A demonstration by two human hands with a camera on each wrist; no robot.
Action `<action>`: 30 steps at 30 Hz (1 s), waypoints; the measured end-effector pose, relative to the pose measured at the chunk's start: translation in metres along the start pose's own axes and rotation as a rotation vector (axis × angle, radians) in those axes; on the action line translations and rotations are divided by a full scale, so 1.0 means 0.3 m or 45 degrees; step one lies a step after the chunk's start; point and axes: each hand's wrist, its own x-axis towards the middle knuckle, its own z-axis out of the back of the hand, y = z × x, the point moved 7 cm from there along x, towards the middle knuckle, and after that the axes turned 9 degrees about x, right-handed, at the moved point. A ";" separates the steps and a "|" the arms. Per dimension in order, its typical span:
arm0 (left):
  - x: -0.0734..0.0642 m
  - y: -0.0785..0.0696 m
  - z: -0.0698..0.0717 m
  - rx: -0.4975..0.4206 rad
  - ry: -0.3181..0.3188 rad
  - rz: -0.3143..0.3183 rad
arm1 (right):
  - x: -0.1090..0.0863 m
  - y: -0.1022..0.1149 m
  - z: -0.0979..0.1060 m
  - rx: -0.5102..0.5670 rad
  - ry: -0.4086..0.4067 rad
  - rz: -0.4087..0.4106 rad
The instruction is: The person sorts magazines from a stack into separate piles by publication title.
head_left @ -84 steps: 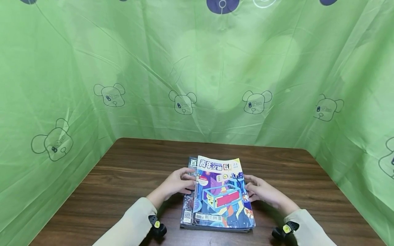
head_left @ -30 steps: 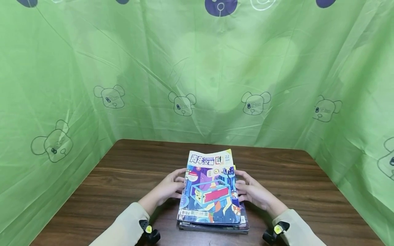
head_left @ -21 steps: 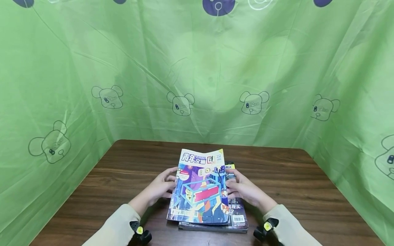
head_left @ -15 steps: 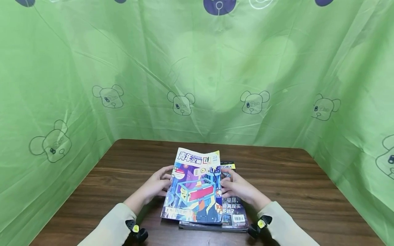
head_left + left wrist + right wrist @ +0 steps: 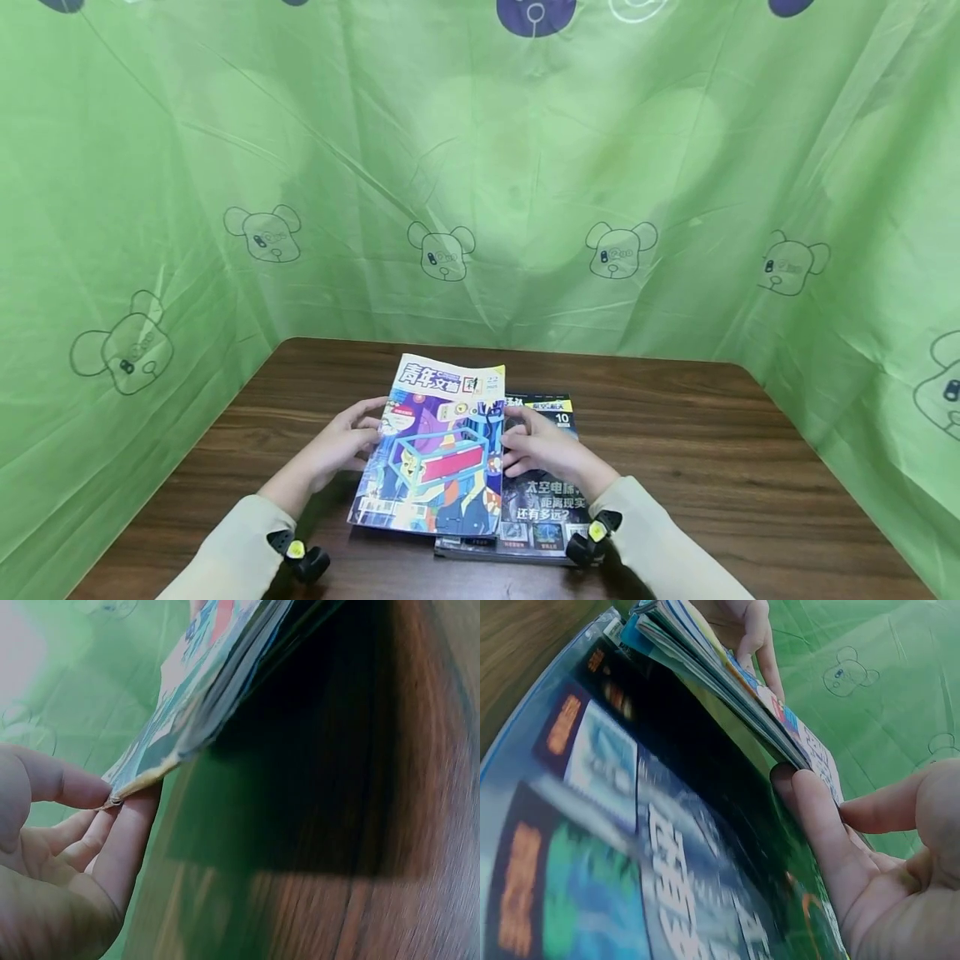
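A colourful magazine (image 5: 442, 467) with a white title band is held between both hands, raised and overlapping a dark magazine (image 5: 551, 510) below it in the head view. My left hand (image 5: 341, 437) pinches its left edge; in the left wrist view the thumb and fingers (image 5: 127, 855) of that hand close on the spine. On the opposite side my right hand (image 5: 543, 450) grips the right edge of the pages, thumb above and fingers beneath, over the dark cover. The right wrist view shows a gap between the raised magazine (image 5: 727, 682) and the dark cover (image 5: 630, 847).
The dark magazine tops a thin stack on the brown wooden table (image 5: 690, 450). Green curtain (image 5: 540, 167) with bear prints surrounds the table's back and sides. Each wrist carries a small black camera, the left one (image 5: 303, 560) close over the tabletop.
Both hands have lifted the colourful magazine off the stack and moved it left, uncovering more of the dark magazine's cover. The dark stack has stayed where it was during the last second.
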 end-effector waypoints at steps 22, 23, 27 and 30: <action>-0.061 0.064 0.216 0.073 -0.036 0.037 | 0.150 -0.012 -0.196 0.008 -0.002 0.020; -0.063 0.067 0.222 0.076 -0.038 0.040 | 0.157 -0.015 -0.202 0.011 -0.006 0.019; -0.069 0.079 0.248 0.098 -0.059 0.061 | 0.178 -0.021 -0.225 0.034 -0.016 0.017; -0.074 0.083 0.261 0.125 -0.078 0.069 | 0.189 -0.018 -0.242 0.039 -0.020 0.030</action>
